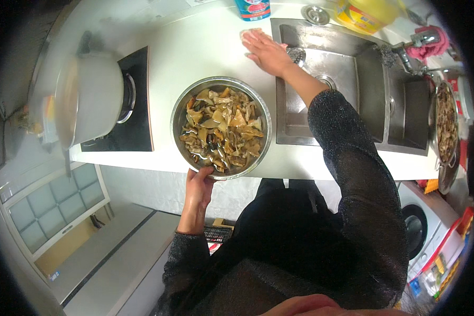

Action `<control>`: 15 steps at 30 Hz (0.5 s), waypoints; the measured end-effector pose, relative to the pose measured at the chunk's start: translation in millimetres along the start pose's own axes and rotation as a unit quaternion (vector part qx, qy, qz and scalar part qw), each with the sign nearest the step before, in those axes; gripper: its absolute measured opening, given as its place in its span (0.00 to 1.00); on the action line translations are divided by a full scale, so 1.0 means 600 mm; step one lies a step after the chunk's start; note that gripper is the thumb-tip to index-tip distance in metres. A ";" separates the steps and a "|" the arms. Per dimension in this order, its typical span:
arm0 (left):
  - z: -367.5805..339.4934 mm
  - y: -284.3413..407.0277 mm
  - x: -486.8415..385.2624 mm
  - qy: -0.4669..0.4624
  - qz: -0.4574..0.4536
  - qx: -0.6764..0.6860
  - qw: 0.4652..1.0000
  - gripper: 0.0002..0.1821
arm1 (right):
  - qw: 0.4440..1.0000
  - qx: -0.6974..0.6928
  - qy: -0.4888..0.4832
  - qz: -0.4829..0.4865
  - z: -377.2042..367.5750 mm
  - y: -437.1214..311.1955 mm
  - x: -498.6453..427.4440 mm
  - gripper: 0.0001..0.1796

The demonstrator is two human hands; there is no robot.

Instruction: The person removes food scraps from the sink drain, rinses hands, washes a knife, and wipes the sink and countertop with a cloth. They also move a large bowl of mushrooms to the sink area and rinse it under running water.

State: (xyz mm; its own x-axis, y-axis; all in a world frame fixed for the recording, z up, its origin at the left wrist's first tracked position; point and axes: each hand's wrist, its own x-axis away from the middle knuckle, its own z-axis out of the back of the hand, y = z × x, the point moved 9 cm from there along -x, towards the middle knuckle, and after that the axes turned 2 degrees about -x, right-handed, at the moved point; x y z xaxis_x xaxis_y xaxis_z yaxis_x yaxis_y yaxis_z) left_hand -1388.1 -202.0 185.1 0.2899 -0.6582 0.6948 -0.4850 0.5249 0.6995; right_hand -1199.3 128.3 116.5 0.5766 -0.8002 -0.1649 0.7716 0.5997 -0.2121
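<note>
A round stainless steel bowl sits at the counter's front edge, filled with wet, brown, sliced mushroom-like pieces in some liquid. My left hand grips its near rim, thumb on top and fingers underneath. Farther back, my right hand lies flat on the white counter, just left of the sink. Pale pink material, apparently a thin cloth, shows at its fingertips and beside the palm; most of it is hidden under the hand.
A double steel sink with a faucet lies right. On the left, a large pot stands on a black hob. Behind are a blue bottle, a sink strainer and a yellow tub. A colander of food sits far right.
</note>
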 end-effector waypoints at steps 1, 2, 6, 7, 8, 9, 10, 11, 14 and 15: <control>-0.001 0.001 0.000 -0.004 -0.002 0.006 1.000 0.23 | 1.000 0.008 0.029 0.004 0.004 0.013 -0.010 0.29; -0.001 -0.003 0.001 -0.003 0.004 0.013 1.000 0.23 | 0.995 0.087 0.043 -0.008 0.004 0.036 -0.010 0.28; 0.010 -0.005 -0.006 -0.006 0.003 0.003 1.000 0.24 | 0.985 0.025 0.069 -0.154 0.018 0.176 0.041 0.23; 0.013 -0.003 -0.009 -0.013 -0.001 -0.005 1.000 0.24 | 0.981 0.018 0.105 -0.161 0.032 0.191 0.060 0.22; 0.018 -0.003 -0.013 -0.011 0.006 -0.002 1.000 0.25 | 0.966 -0.074 0.144 -0.201 0.042 0.213 0.089 0.22; 0.020 -0.002 -0.018 -0.016 0.006 0.002 1.000 0.26 | 0.939 -0.159 0.185 -0.241 0.053 0.234 0.122 0.22; 0.021 -0.003 -0.021 -0.021 0.012 0.003 1.000 0.26 | 0.901 -0.240 0.228 -0.280 0.065 0.252 0.161 0.22; 0.017 0.000 -0.023 -0.045 0.006 0.004 0.999 0.28 | 0.845 -0.321 0.273 -0.329 0.069 0.263 0.207 0.22; 0.013 0.009 -0.031 -0.078 0.007 -0.037 0.996 0.31 | 0.575 -0.618 0.355 -0.402 0.053 0.244 0.322 0.25; 0.007 0.017 -0.032 -0.099 -0.011 -0.025 0.995 0.32 | 0.525 -0.710 0.320 -0.343 0.064 0.218 0.343 0.22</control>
State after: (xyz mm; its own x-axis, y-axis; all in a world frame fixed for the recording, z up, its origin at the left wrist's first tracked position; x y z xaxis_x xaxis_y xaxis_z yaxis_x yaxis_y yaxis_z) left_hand -1402.0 -186.2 178.0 0.1292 -0.7613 0.6354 -0.4362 0.5318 0.7259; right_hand -969.5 41.7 91.9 -0.2648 -0.9375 0.2258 -0.5014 -0.0662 -0.8627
